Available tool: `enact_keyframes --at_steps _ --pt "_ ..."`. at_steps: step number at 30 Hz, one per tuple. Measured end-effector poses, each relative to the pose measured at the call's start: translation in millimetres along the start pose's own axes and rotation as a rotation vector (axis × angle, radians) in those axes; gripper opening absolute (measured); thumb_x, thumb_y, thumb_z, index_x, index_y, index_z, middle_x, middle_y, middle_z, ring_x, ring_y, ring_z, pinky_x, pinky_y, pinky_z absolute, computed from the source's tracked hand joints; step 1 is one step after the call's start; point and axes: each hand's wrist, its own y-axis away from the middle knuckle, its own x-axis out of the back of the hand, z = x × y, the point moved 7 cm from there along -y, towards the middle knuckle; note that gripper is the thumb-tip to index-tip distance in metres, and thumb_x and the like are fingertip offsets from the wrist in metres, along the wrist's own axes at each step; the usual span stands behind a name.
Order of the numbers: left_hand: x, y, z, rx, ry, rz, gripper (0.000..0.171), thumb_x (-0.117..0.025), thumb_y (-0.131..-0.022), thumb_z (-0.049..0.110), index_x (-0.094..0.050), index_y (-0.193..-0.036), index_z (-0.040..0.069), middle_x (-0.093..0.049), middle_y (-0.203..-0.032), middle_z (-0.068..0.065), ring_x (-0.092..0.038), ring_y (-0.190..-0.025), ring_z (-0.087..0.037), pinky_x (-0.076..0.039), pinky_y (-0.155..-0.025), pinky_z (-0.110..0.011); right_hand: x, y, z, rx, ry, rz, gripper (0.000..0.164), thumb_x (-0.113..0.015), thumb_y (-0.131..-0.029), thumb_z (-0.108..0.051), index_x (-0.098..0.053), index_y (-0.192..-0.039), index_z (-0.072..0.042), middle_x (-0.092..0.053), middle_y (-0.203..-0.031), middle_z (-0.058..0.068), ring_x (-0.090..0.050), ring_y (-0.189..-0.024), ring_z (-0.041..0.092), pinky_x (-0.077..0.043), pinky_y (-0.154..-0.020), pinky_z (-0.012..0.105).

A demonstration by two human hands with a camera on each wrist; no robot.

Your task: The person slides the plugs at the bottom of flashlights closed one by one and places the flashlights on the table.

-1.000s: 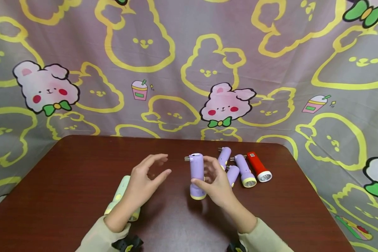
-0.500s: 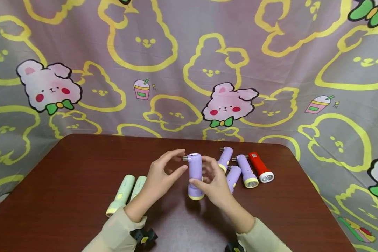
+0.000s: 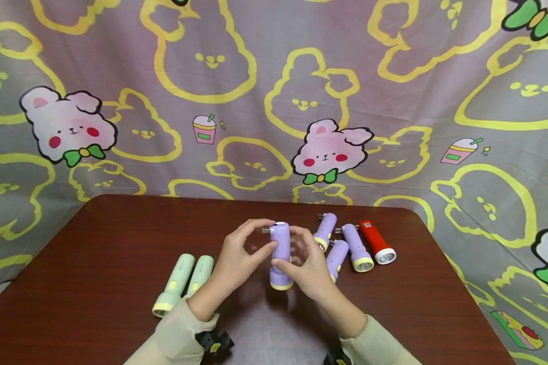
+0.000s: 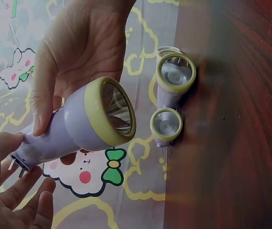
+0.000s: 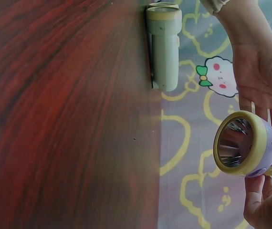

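Note:
A purple flashlight with a yellow rim is held upright above the table, its lens end down and its two-pronged plug sticking out to the left near the top. My right hand grips its body from the right, thumb across the front. From the left, my left hand pinches the plug end, thumb on the body and index finger by the top. The left wrist view shows the flashlight's lens and the left thumb against the tail. In the right wrist view the yellow rim faces the camera.
Two pale green flashlights lie side by side on the brown table at the left. Several more lie at the right: three purple ones and a red one with a white head. A patterned cloth hangs behind.
My left hand has moved right and taken hold of the plug end of the purple flashlight. The right hand keeps its grip, shifting slightly left. Both green flashlights have come into clearer view.

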Motion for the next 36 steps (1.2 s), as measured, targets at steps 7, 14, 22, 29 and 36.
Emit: enact_keyframes --at_steps 7,14,22,29,36 --pt "-1.8 -0.1 -0.8 0.016 0.003 -0.024 0.041 -0.079 -0.085 0.014 -0.065 -0.123 0.015 -0.068 -0.12 -0.003 -0.061 -0.1 -0.015 -0.055 -0.065 -0.024 0.2 -0.1 1.1 -0.008 0.003 0.017 0.062 -0.076 -0.08 0.008 -0.045 -0.132 0.0 -0.066 -0.113 0.024 -0.064 -0.09 0.005 -0.055 -0.079 0.025" --pt "-2.6 1.5 -5.0 0.04 0.023 -0.051 0.044 -0.08 -0.085 0.015 -0.063 -0.126 0.015 -0.067 -0.122 -0.004 -0.061 -0.098 -0.019 -0.055 -0.066 -0.025 -0.9 -1.2 2.2 -0.004 0.005 0.025 0.058 -0.076 -0.08 0.006 -0.047 -0.13 0.001 -0.067 -0.11 0.025 -0.064 -0.088 0.005 -0.055 -0.076 0.025" --pt "1.0 3.8 -9.0 0.051 0.002 -0.048 0.044 -0.081 -0.083 0.016 -0.064 -0.124 0.015 -0.069 -0.12 -0.005 -0.063 -0.096 -0.021 -0.055 -0.064 -0.026 -6.4 -1.4 4.7 -0.023 -0.017 0.007 0.057 -0.076 -0.08 0.007 -0.047 -0.129 0.003 -0.066 -0.111 0.029 -0.065 -0.085 0.007 -0.054 -0.075 0.023" --pt "4.2 2.6 -9.0 0.058 0.015 -0.056 0.044 -0.08 -0.083 0.015 -0.064 -0.125 0.014 -0.07 -0.114 -0.006 -0.064 -0.096 -0.025 -0.055 -0.063 -0.024 -8.4 -2.1 3.9 -0.027 -0.009 0.01 0.059 -0.077 -0.079 0.006 -0.048 -0.13 0.0 -0.066 -0.112 0.027 -0.065 -0.085 0.007 -0.054 -0.074 0.022" --pt "4.9 2.9 -11.6 0.058 0.019 -0.063 0.044 -0.08 -0.083 0.015 -0.064 -0.124 0.013 -0.07 -0.111 -0.007 -0.064 -0.093 -0.021 -0.054 -0.062 -0.024 -8.4 -2.7 2.7 -0.018 -0.012 0.003 0.058 -0.077 -0.078 0.006 -0.049 -0.128 -0.001 -0.067 -0.112 0.026 -0.064 -0.084 0.007 -0.054 -0.073 0.022"
